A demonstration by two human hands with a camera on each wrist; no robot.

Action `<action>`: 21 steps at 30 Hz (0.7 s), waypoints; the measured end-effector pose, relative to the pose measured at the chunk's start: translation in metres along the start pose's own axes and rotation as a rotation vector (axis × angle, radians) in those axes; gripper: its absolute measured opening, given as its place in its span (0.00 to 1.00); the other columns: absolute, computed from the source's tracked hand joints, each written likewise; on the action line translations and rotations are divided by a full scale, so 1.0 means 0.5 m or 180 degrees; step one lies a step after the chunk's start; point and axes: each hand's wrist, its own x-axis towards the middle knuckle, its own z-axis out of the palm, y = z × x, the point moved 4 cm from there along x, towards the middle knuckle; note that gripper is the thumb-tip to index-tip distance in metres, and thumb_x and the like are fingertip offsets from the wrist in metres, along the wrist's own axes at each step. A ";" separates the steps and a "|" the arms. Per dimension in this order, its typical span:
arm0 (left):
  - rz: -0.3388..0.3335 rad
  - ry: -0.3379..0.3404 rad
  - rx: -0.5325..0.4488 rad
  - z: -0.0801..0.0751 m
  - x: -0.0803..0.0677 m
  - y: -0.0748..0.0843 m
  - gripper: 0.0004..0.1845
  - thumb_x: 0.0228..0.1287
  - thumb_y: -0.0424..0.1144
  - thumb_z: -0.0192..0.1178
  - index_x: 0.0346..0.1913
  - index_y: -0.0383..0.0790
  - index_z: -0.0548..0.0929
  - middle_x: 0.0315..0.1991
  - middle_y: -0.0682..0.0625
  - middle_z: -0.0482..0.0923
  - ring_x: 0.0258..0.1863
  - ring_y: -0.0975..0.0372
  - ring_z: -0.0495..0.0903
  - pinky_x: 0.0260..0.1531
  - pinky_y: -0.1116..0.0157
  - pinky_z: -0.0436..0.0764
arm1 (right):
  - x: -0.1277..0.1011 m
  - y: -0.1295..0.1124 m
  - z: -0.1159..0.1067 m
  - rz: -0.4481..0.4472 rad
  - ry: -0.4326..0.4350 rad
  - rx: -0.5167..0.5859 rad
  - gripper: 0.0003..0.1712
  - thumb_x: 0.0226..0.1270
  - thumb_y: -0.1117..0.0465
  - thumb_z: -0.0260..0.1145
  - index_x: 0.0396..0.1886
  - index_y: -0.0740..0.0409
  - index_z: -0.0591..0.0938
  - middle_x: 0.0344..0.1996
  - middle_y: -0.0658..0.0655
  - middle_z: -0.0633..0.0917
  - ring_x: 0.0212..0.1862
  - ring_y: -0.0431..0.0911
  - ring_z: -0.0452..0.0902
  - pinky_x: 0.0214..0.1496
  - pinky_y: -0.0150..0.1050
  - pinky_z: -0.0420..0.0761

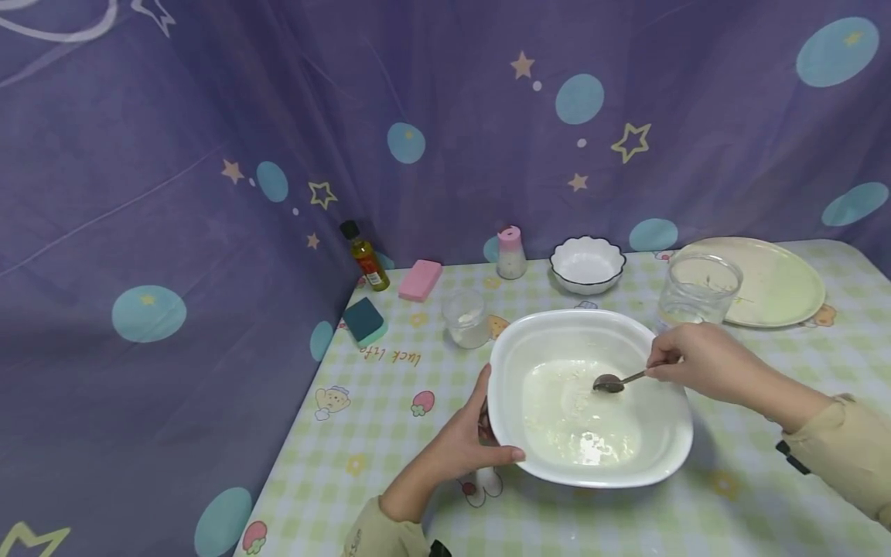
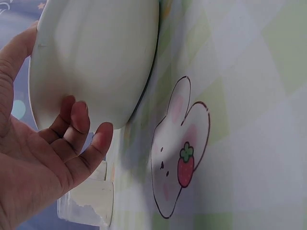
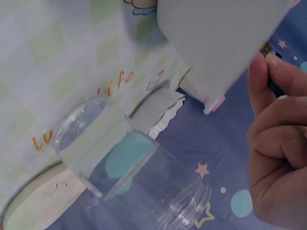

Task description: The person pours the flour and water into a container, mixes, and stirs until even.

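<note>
A large white basin (image 1: 664,445) sits on the table and holds a pale, watery mixture with whitish bits in it. My left hand (image 1: 452,445) grips its left rim. In the left wrist view, curled fingers of that hand (image 2: 43,165) lie against the basin's outer side (image 2: 100,57). Between thumb and fingers, my right hand (image 1: 706,363) pinches the handle of a small metal spoon (image 1: 609,384), whose bowl is over the mixture inside the basin. In the right wrist view, the basin hides most of the spoon from sight beside the right hand (image 3: 280,139).
Behind the basin stand a clear jar (image 1: 698,290), a scalloped white bowl (image 1: 588,265), a pink-topped shaker (image 1: 511,255) and a small clear cup (image 1: 466,321) of white powder. An oval plate (image 1: 786,286) lies right. Left are an oil bottle (image 1: 365,259), a pink sponge (image 1: 421,280) and a green sponge (image 1: 364,320).
</note>
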 end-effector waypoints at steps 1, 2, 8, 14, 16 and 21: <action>-0.0001 0.0004 0.0010 0.000 0.000 0.000 0.65 0.53 0.42 0.75 0.78 0.58 0.31 0.49 0.35 0.79 0.37 0.57 0.84 0.39 0.58 0.84 | -0.003 0.001 -0.002 0.0007 -0.0046 0.0001 0.08 0.56 0.61 0.74 0.22 0.45 0.84 0.20 0.37 0.81 0.23 0.35 0.70 0.26 0.34 0.70; -0.0009 0.0012 0.0019 0.000 0.000 0.000 0.65 0.53 0.42 0.75 0.78 0.58 0.31 0.49 0.35 0.79 0.36 0.58 0.84 0.39 0.58 0.84 | -0.006 0.001 -0.003 0.0001 -0.0089 0.0005 0.08 0.56 0.61 0.74 0.22 0.44 0.84 0.20 0.37 0.81 0.23 0.35 0.69 0.26 0.33 0.70; 0.0000 0.0020 0.0044 0.000 -0.002 0.004 0.65 0.53 0.41 0.75 0.78 0.57 0.31 0.51 0.35 0.78 0.38 0.56 0.83 0.38 0.58 0.84 | -0.022 -0.004 -0.002 -0.0172 -0.0295 0.0302 0.10 0.56 0.60 0.74 0.21 0.42 0.83 0.19 0.36 0.80 0.23 0.32 0.72 0.25 0.31 0.72; -0.0019 0.0015 0.0037 0.000 -0.002 0.002 0.66 0.53 0.42 0.75 0.78 0.56 0.31 0.50 0.35 0.78 0.37 0.57 0.84 0.39 0.57 0.84 | -0.026 -0.020 0.012 -0.0289 -0.0293 0.0333 0.10 0.57 0.59 0.74 0.21 0.40 0.83 0.19 0.35 0.80 0.24 0.31 0.71 0.25 0.31 0.72; -0.0020 0.0016 0.0028 0.000 -0.002 0.001 0.66 0.53 0.42 0.75 0.78 0.57 0.31 0.50 0.35 0.78 0.37 0.58 0.84 0.39 0.57 0.84 | -0.025 -0.026 0.016 -0.0317 -0.0245 0.0325 0.11 0.56 0.59 0.74 0.21 0.39 0.83 0.19 0.34 0.80 0.24 0.31 0.70 0.25 0.31 0.71; -0.0035 0.0019 0.0013 0.001 -0.003 0.004 0.65 0.53 0.41 0.75 0.78 0.57 0.31 0.53 0.35 0.77 0.40 0.56 0.84 0.39 0.56 0.84 | -0.022 -0.037 0.026 -0.0401 -0.0131 0.0394 0.11 0.55 0.60 0.75 0.21 0.40 0.83 0.19 0.35 0.80 0.24 0.30 0.69 0.25 0.30 0.71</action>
